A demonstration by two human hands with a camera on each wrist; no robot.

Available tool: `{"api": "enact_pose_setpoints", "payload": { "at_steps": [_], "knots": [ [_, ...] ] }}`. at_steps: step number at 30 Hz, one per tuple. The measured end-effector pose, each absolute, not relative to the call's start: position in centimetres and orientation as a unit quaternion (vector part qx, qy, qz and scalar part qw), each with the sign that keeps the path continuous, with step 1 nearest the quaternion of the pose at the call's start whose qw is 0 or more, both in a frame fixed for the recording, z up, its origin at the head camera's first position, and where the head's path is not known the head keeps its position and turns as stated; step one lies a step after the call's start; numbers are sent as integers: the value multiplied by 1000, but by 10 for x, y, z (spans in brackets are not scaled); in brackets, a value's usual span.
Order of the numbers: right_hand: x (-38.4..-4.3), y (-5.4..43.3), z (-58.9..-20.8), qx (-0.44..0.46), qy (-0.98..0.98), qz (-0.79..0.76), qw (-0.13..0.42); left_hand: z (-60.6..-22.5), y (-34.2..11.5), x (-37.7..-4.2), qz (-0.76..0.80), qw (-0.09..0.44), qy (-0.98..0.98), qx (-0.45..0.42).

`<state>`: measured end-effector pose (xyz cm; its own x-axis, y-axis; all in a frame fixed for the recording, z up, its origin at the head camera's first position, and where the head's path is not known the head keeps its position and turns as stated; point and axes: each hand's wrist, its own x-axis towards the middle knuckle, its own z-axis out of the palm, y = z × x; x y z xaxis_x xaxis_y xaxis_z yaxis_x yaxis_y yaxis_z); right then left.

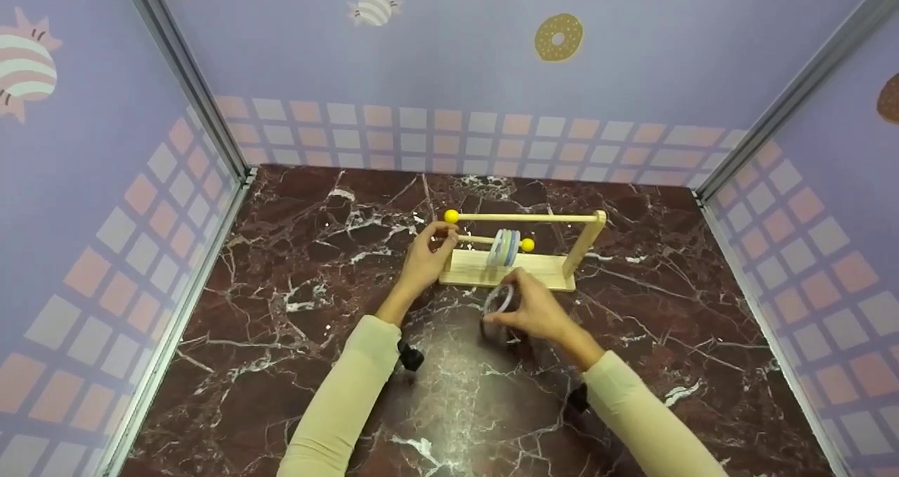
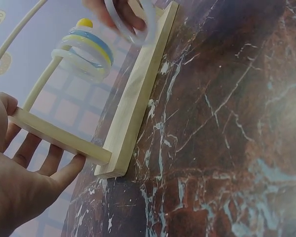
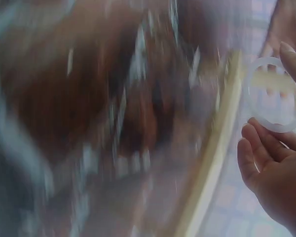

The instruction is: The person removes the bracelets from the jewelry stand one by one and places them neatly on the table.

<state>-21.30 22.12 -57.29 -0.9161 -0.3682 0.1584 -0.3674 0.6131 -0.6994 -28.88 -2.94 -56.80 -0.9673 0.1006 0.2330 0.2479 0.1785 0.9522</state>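
Note:
A wooden stand point(image 1: 467, 272) has an upright at each end, each bearing a rod tipped with a yellow ball. My left hand point(image 1: 425, 258) grips the left upright point(image 2: 64, 139), thumb at its top and fingers along its far side. Several coloured rings point(image 1: 504, 247), white, yellow and blue among them, hang on the lower rod point(image 2: 42, 86) near its yellow ball point(image 1: 527, 244). In front of the base, my right hand point(image 1: 535, 310) pinches a translucent white ring point(image 3: 274, 127) between thumb and fingers. The ring is held on edge, off the rods.
The upper rod point(image 1: 527, 218) runs leftward from the taller right upright point(image 1: 585, 244) to another yellow ball point(image 1: 451, 216). Under the stand is a dark red marbled tabletop point(image 1: 281, 364). Patterned purple panels point(image 1: 463, 55) enclose its back and sides.

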Motion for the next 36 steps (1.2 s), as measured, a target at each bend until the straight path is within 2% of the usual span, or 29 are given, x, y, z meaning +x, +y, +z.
{"api": "enact_pose_setpoints", "payload": {
  "at_steps": [4, 12, 22, 36],
  "knots": [
    [-211, 197, -585, -213, 890, -402, 25, -568, -29, -288, -632, 60, -764, -111],
    [-215, 167, -599, -233, 898, -374, 18, -568, -25, -287, -633, 49, -764, -116],
    [-215, 160, -599, -295, 927, -230, -21, -567, -26, -288, -637, 56, -764, -87],
    [-209, 160, -608, -269, 934, -236, -16, -567, -28, -286, -633, 62, -765, -101]
  ]
}}
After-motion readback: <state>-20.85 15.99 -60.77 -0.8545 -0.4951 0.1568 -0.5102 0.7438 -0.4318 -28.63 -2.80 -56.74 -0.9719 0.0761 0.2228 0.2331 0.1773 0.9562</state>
